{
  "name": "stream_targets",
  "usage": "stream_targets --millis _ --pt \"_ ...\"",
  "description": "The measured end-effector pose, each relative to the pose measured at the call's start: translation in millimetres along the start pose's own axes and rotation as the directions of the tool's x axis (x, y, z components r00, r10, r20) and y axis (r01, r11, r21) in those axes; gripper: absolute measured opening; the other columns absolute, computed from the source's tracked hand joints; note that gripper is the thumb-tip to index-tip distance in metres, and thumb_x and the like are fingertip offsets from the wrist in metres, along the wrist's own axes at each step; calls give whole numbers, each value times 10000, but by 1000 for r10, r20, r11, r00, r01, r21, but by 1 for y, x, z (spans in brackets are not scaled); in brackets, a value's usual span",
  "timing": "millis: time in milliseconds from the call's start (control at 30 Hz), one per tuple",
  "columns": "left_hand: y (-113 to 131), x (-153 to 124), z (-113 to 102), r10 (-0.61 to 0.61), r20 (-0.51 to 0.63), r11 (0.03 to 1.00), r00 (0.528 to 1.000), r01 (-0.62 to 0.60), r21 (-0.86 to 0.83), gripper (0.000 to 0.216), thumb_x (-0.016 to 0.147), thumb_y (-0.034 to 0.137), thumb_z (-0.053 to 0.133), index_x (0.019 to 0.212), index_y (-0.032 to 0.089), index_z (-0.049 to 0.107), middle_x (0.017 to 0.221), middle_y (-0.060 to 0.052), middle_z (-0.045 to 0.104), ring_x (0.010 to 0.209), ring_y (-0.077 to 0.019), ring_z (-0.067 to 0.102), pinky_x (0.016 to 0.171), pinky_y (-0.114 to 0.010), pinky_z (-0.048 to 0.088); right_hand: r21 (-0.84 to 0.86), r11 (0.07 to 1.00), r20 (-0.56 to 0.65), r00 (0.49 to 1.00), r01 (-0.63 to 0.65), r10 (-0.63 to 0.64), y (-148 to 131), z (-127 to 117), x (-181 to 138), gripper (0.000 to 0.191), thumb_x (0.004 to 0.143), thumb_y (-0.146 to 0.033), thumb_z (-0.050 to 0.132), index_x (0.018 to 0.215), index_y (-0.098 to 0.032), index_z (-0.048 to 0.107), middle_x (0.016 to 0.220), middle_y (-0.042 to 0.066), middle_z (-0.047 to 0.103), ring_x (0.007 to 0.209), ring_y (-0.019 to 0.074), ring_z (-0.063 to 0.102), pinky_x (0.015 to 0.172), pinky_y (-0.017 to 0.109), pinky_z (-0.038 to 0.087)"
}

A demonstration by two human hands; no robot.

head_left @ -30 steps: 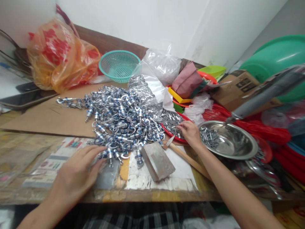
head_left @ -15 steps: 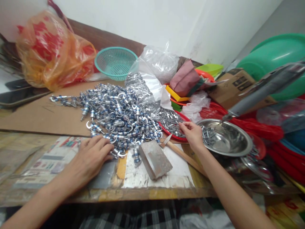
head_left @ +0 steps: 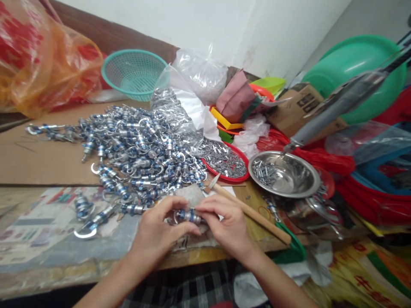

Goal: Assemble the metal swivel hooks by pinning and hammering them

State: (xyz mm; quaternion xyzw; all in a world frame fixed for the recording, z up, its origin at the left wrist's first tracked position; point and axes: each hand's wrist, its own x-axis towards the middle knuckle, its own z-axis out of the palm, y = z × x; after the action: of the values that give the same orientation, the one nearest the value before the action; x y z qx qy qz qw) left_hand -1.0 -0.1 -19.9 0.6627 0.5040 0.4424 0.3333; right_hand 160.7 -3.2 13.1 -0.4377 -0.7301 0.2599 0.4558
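Blue-and-silver fitting (head_left: 188,216), head view: sits in front of the block (head_left: 192,193), gripped between the left hand's (head_left: 157,224) thumb and fingers, while the right hand (head_left: 226,222) pinches its right end; cannot tell whether a small part lies between those fingertips. Judgement: brace the body firmly left-handed, keep it level, and let the right do only fine, in-line adjustments.

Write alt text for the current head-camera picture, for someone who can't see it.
A person's left hand and right hand hold a blue-and-silver hook bolt before a heap of similar ones. To the right are a wooden-handled hammer, a red dish of small metal pieces and a steel bowl holding metal pins.
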Motion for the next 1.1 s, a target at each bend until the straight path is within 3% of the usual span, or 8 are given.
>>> stream_targets --millis 100,233,567,733,800,900,1000,1100 --pt "1 -3 -1 -70 2 992 998 70 -107 372 626 303 730 969 209 617 846 -38 732 779 -245 688 733 -375 555 -25 1000 -29 999 -14 13 -1 -1 -2 134 764 -95 583 768 -190 677 722 18 672 680 142 629 633 245 503" --pt "8 -6 -6 -24 83 978 996 41 -204 595 758 268 611 1314 230 404 1048 -61 722 925 -235 684 838 -367 542 -96 995 6 999 35 -35 -6 0 -1 126 774 -96 554 813 -194 623 742 10 667 680 137 626 638 235 498" --pt "21 -8 -12 187 101 982 977 -183 -53 640 821 168 533 1404 176 269 1110 -80 703 958 -188 673 783 -226 538 -145 962 14 973 231 -231 -17 -1 0 167 781 -52 528 864 -197 542 739 0 625 666 124 605 617 226 486" --pt "27 -9 -11 80 112 988 990 -64 -137 510 799 197 556 1297 150 459 1082 -88 714 964 -197 670 808 -246 529 -15 983 21 983 183 -183 -17 -5 0 194 761 -32 559 850 -204 543 746 -13 620 694 113 611 647 219 500" --pt "31 -9 -12 -12 56 985 998 21 -172 309 746 217 626 1051 191 667 969 -52 752 889 -209 690 802 -268 530 48 989 11 990 140 -141 -16 -5 -2 185 762 -45 577 847 -205 539 743 -17 617 690 111 615 648 222 510" --pt "35 -11 -14 -186 37 940 982 189 -284 83 658 221 715 728 232 757 805 -15 774 785 -208 695 783 -275 527 76 988 -19 990 138 -137 -14 -5 -9 212 776 -86 600 939 -204 531 786 -3 630 720 117 630 680 239 530" --pt "33 -13 -18 -320 97 831 942 329 -448 95 646 270 738 739 260 759 788 10 773 758 -185 684 728 -244 522 -85 946 2 949 314 -315 -10 -6 -19 359 756 -137 659 1083 -185 517 943 67 641 872 161 630 762 280 535" --pt "31 -15 -22 -336 120 807 934 351 -475 103 669 320 727 755 267 746 780 23 761 746 -167 663 703 -228 500 -276 819 71 861 503 -504 -7 -9 -27 306 780 -54 598 1062 -171 581 990 94 651 896 155 624 750 250 530"
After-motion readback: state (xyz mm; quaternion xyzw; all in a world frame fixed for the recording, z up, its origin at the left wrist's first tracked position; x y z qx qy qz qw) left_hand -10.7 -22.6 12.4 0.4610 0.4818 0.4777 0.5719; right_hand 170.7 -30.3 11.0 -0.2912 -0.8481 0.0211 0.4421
